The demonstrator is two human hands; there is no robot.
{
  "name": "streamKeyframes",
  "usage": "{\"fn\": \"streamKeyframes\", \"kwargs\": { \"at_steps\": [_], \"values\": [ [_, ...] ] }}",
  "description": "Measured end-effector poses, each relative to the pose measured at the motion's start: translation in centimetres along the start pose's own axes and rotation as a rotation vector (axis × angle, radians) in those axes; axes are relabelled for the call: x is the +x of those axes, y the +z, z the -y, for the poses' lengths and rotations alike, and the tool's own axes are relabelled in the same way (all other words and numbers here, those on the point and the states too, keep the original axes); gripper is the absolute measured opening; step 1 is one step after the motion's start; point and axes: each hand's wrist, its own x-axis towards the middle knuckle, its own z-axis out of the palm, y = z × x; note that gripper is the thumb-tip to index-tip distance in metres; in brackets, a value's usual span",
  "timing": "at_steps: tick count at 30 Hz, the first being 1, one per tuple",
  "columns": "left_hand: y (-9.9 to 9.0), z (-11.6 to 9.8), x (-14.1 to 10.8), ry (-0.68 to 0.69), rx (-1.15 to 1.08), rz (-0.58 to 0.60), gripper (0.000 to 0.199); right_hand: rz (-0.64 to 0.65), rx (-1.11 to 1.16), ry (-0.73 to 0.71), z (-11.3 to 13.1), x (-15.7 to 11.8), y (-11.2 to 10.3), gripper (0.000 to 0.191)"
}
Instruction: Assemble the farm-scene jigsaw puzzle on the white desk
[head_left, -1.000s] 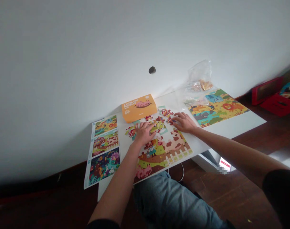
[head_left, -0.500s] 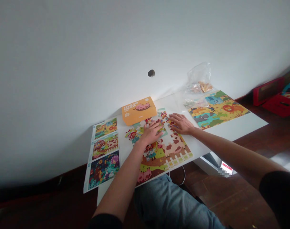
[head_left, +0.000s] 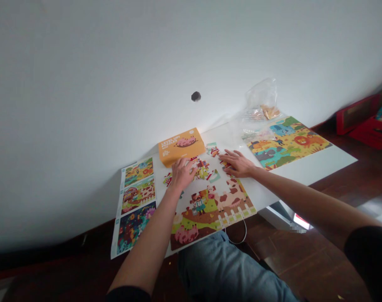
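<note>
In the head view, a partly joined farm puzzle (head_left: 198, 216) lies on the near part of the tabletop (head_left: 327, 163), with loose pieces (head_left: 202, 170) beyond it. The left hand (head_left: 183, 173) bends over pieces just before the orange box (head_left: 182, 146), its fingers partly spread; whether they grip one I can't make out. The right hand (head_left: 239, 163) lies palm down, fingers extended and slightly apart over other pieces, pinching none. A picture sheet (head_left: 138, 188) lies left; an animal puzzle (head_left: 291, 142) and clear bag (head_left: 260, 98) right.
</note>
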Motion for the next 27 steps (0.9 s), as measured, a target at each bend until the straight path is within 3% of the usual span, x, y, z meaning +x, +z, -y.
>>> {"fn": "streamKeyframes", "kwargs": {
  "at_steps": [3, 9, 16, 22, 27],
  "values": [
    [0.0, 0.0, 1.1, -0.052, 0.062, -0.060, 0.035, -0.007, 0.005, 0.001, -0.1, 0.0, 0.1, 0.065],
    [0.3, -0.7, 2.7, -0.010, 0.116, -0.024, 0.032, -0.018, -0.010, 0.017, -0.1, 0.0, 0.2, 0.067],
    [1.2, -3.5, 3.0, -0.006, 0.097, 0.042, 0.031, -0.029, -0.011, 0.036, 0.0, 0.1, 0.2, 0.068],
    [2.8, -6.6, 6.0, 0.170, 0.013, 0.134, 0.043, -0.057, -0.002, 0.052, -0.1, 0.0, 0.3, 0.067],
    [3.7, -6.6, 6.5, 0.225, -0.005, 0.201, 0.047, -0.072, 0.016, 0.066, 0.0, 0.0, 0.0, 0.066]
  ]
}}
